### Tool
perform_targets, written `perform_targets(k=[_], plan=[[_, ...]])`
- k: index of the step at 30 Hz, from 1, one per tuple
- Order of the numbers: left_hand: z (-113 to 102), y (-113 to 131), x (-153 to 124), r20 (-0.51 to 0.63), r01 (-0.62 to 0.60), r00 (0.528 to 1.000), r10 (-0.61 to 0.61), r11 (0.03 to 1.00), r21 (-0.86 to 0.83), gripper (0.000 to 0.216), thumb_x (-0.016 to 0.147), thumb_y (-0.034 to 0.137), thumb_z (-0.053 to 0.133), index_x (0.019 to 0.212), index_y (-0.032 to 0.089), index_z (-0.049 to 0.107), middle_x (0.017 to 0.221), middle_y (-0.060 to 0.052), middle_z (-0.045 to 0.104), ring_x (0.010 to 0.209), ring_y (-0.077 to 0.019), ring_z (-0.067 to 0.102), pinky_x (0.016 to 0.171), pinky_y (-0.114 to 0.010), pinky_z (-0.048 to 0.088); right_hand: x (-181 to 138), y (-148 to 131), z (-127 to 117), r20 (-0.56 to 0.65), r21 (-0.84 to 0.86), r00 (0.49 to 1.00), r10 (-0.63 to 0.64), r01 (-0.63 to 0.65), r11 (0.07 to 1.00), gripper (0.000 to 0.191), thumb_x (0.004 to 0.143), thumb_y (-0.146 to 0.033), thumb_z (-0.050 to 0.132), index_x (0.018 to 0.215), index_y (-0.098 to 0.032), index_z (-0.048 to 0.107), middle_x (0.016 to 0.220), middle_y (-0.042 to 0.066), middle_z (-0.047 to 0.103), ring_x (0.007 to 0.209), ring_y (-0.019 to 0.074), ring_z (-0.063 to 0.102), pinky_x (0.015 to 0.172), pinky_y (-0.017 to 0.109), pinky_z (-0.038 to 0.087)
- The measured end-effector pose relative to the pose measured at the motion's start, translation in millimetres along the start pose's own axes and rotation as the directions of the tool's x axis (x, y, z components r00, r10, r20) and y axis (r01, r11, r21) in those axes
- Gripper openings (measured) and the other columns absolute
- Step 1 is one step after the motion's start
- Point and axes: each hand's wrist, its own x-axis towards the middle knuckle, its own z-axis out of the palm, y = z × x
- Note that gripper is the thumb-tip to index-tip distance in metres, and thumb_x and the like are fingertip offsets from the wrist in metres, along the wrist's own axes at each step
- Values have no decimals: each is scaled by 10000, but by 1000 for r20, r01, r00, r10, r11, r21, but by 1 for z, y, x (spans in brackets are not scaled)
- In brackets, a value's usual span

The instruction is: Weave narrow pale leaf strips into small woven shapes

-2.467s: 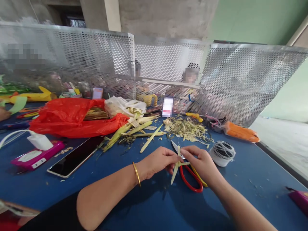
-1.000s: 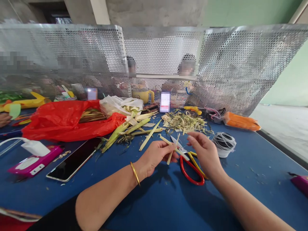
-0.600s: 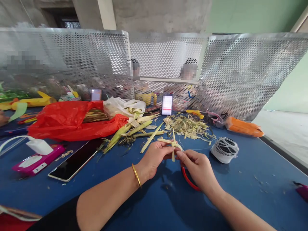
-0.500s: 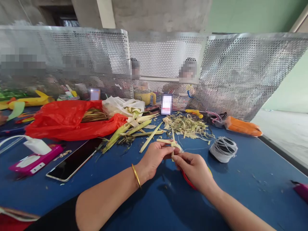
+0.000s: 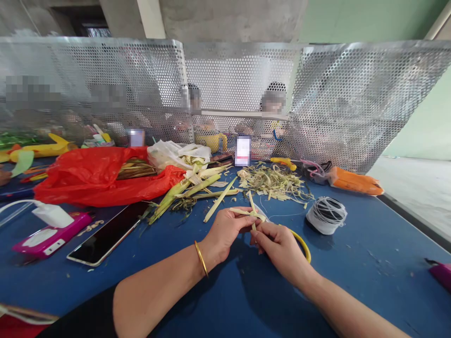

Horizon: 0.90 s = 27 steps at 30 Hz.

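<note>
My left hand [image 5: 227,230], with a gold bangle at the wrist, pinches pale corn husk strips [image 5: 251,202] that cross one another. One strip points up and away, another runs left over the fingers. From the right, my right hand [image 5: 280,244] pinches the lower end of the same strips, its fingertips close to the left thumb. Under the right hand lie what look like scissors; a yellow loop handle [image 5: 306,246] shows beside the wrist, and the hand covers most of the rest. A cut husk strip [image 5: 220,199] rests on the blue table just beyond my left hand.
Husk shreds [image 5: 276,180] are heaped behind my hands. A white thread spool [image 5: 326,215] stands right, near an orange packet [image 5: 355,180]. Leftward are a red plastic bag [image 5: 88,173], a phone [image 5: 109,234] and a magenta power strip [image 5: 52,237]. A perforated metal screen [image 5: 239,80] separates co-workers beyond.
My right hand has shifted and turned slightly, hiding the red handle part seen before and showing more of the yellow loop. The upright strip now leans slightly left. Both hands keep their grip.
</note>
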Motion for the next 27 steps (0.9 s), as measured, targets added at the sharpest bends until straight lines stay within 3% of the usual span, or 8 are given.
perform_targets(k=[2,4,7,11,14,21,24,27], plan=[[-3,4,1,-18,13,1000,-12,999,35,221,610,216,768,805,128,713,732,-56,700,655,-144,616,624,-246,477,-2,-3,-3,-64,-89,997,-48,42,995,382,879,-401,483,566,-187,527,525,-21,476,517,116,446,501,239,316],[-5,10,2,-34,32,999,-30,998,60,212,632,219,742,825,135,712,741,-58,700,697,-153,629,646,-243,480,-2,-5,-10,-209,-188,971,-119,80,979,402,882,-448,487,567,-200,471,537,-26,442,527,117,412,507,246,300],[-7,16,0,-38,72,997,-70,995,62,210,682,254,686,866,156,708,734,-44,686,704,-156,633,641,-249,485,2,-4,-18,-343,-273,923,-176,81,959,307,855,-466,536,692,-207,520,682,-1,534,637,141,475,577,250,350],[-7,15,-2,-55,117,992,-111,987,108,247,729,378,648,819,150,680,665,-14,623,609,-129,586,584,-247,466,8,2,-15,-115,-151,993,-22,5,989,293,856,-463,520,717,-206,552,684,1,585,651,152,514,605,260,382],[-7,9,-2,-29,91,996,-87,973,213,282,683,391,711,803,139,666,635,12,580,548,-88,520,541,-216,421,9,5,-7,26,5,999,26,-26,1000,315,856,-439,505,655,-198,520,611,-16,556,602,138,498,605,258,388],[-6,5,-1,-14,63,998,-63,921,385,228,726,356,672,802,148,617,580,20,586,459,-84,511,444,-195,355,9,9,-2,62,78,998,12,-17,997,336,866,-400,484,606,-189,513,605,-12,557,612,133,518,622,248,395],[-6,7,-2,5,21,1000,-27,866,499,199,758,352,630,817,162,627,596,3,622,494,-118,575,422,-194,350,7,8,-3,26,-8,999,23,-22,1000,324,888,-373,457,622,-196,509,577,-28,525,574,125,487,568,236,363],[-4,8,-2,16,12,1000,-22,877,481,160,742,320,643,794,168,642,603,1,637,499,-124,584,420,-197,356,4,2,-4,8,-127,1000,-1,2,992,297,898,-339,434,647,-204,520,568,-37,491,541,120,439,518,232,312]])
